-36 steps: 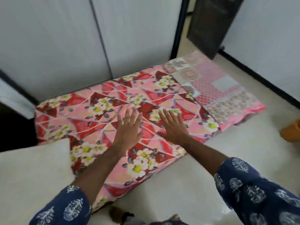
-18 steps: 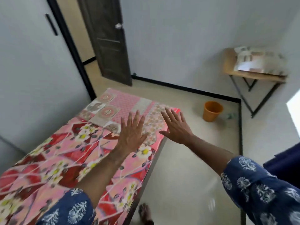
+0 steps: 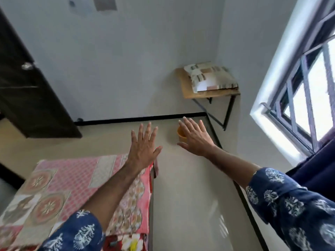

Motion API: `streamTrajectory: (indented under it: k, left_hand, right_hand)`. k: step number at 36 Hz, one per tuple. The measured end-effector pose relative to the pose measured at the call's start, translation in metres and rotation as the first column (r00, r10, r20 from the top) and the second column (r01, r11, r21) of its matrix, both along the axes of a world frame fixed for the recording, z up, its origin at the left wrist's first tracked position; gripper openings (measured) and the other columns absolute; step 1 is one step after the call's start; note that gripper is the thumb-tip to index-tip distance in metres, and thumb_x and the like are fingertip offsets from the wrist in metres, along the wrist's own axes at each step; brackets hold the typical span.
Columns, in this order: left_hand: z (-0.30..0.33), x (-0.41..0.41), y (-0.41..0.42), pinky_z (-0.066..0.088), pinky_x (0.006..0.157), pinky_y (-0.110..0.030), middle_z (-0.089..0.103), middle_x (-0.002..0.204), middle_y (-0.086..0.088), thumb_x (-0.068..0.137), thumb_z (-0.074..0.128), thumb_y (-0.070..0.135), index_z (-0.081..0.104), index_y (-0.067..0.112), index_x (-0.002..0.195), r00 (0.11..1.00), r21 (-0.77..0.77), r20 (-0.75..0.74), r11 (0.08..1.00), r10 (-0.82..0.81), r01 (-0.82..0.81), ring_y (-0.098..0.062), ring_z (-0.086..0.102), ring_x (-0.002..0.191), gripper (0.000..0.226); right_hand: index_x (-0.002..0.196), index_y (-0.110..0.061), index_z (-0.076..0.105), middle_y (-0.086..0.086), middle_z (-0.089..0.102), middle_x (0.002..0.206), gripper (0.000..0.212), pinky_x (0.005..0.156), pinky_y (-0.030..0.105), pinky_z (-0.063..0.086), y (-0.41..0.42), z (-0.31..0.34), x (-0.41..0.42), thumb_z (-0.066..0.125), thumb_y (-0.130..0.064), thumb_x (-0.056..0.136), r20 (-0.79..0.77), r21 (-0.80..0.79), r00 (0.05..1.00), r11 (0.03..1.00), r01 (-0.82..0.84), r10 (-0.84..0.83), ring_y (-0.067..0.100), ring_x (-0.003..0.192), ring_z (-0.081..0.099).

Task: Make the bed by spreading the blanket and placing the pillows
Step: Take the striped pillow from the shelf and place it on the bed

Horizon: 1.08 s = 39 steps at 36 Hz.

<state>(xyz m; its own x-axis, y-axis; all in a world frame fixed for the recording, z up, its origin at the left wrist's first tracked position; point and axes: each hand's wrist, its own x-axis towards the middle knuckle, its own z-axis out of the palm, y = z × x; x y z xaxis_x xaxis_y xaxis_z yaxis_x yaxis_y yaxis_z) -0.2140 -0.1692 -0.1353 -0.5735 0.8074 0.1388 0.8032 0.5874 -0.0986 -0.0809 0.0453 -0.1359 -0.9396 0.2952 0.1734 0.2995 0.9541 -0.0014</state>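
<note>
A pink patchwork blanket [image 3: 72, 187] lies spread flat over the bed at the lower left, with a red floral cover [image 3: 126, 243] showing at the bottom edge. A patterned pillow [image 3: 210, 77] rests on a small wooden table [image 3: 188, 91] in the far corner. My left hand [image 3: 143, 147] is raised with fingers spread, above the bed's far right corner. My right hand [image 3: 194, 136] is also raised and spread, out over the floor. Both hands hold nothing.
An orange bin [image 3: 181, 135] stands on the floor, partly behind my right hand. A dark door [image 3: 30, 87] is at the left, a barred window [image 3: 308, 98] and a dark blue curtain [image 3: 315, 171] at the right. Pale floor [image 3: 190, 205] runs beside the bed.
My view has swung right and up, from the floral cover toward the bed's foot and the corner table. Both open hands lifted off the blanket and now point at the corner.
</note>
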Motion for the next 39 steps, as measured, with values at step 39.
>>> streamTrajectory:
  k: [39]
  left_hand:
    - [-0.005,-0.351,0.628,0.010,0.122,-0.061,-0.003,0.168,-0.011,0.100,0.038,0.057,0.006,0.020,0.160,0.950,0.094,0.114,0.955,-0.290,0.280,-0.037,0.006,0.154,0.078]
  right_hand:
    - [0.161,-0.019,0.007,0.009,0.010,0.170,0.083,0.126,0.057,0.009,0.597,-0.015,-0.266,0.039,-0.064,0.099,0.110,-0.004,0.934,0.939,0.343,-0.341,0.031,0.156,0.011]
